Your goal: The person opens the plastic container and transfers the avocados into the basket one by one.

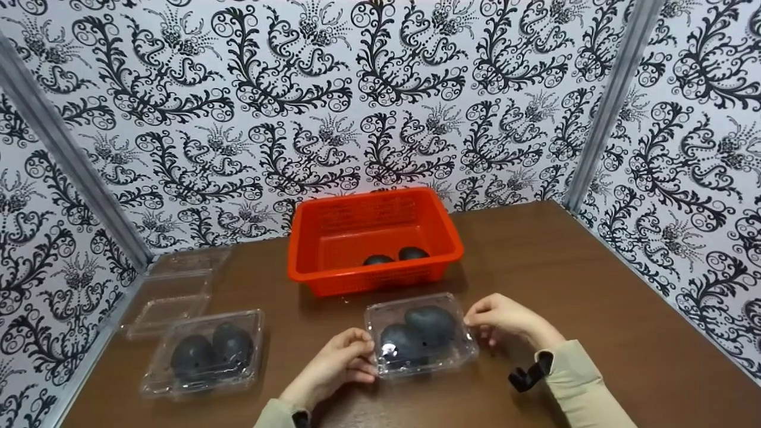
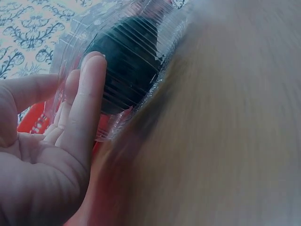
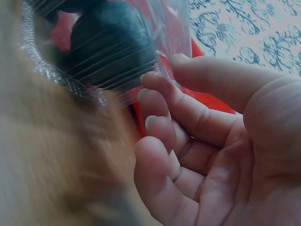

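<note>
A clear plastic clamshell (image 1: 429, 368) with two dark avocados (image 1: 430, 326) inside is held between both hands in the head view. My left hand (image 1: 342, 362) grips its left edge, thumb on one side and fingers along the other. In the left wrist view, the left fingers (image 2: 89, 89) lie against the ribbed plastic beside an avocado (image 2: 129, 61). At the opposite edge my right hand (image 1: 505, 321) pinches the rim between thumb and forefinger. The other right fingers (image 3: 157, 162) curl loosely below, as the right wrist view shows.
Behind the clamshell stands an orange-red plastic basket (image 1: 374, 274) with two avocados (image 1: 412, 253) visible in it. To the left sits another clamshell (image 1: 255, 321) holding two avocados (image 1: 193, 356). Empty clear containers (image 1: 166, 300) lie behind that one on the brown table (image 1: 535, 255). Patterned walls (image 1: 357, 107) enclose the table.
</note>
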Demonstrator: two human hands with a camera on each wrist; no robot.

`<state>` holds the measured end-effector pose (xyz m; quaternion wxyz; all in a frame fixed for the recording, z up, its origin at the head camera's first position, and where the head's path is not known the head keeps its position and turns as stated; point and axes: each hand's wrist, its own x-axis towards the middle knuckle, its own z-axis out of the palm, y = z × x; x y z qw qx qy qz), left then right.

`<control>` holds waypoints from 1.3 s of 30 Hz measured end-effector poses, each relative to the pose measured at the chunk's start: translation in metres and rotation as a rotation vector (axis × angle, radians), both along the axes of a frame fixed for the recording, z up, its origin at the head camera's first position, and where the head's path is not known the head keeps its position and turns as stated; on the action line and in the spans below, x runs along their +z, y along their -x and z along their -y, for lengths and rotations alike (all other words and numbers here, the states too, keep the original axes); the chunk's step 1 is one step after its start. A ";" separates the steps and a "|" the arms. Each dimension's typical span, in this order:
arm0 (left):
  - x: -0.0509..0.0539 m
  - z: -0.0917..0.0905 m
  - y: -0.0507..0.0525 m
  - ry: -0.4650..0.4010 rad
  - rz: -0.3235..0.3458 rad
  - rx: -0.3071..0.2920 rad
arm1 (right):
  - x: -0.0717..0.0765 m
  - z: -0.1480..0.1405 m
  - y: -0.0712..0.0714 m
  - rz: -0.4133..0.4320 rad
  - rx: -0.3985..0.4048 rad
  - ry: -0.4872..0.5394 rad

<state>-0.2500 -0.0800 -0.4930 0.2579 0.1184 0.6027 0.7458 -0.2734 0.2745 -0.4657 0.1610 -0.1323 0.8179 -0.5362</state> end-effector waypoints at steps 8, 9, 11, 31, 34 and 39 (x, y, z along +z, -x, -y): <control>0.001 0.019 0.010 0.014 0.005 -0.038 | -0.001 0.016 -0.005 -0.024 0.010 0.030; 0.002 0.021 0.011 0.017 0.005 -0.038 | -0.001 0.018 -0.005 -0.028 0.009 0.032; 0.002 0.026 0.011 0.029 0.006 -0.040 | -0.001 0.023 -0.006 -0.035 0.020 0.037; -0.013 0.048 0.013 -0.084 -0.032 -0.200 | 0.005 0.037 -0.016 -0.067 0.019 -0.048; -0.014 0.049 0.014 -0.104 -0.028 -0.210 | 0.008 0.038 -0.016 -0.106 0.009 -0.081; -0.014 0.051 0.015 -0.122 -0.014 -0.206 | 0.012 0.041 -0.016 -0.164 -0.001 -0.143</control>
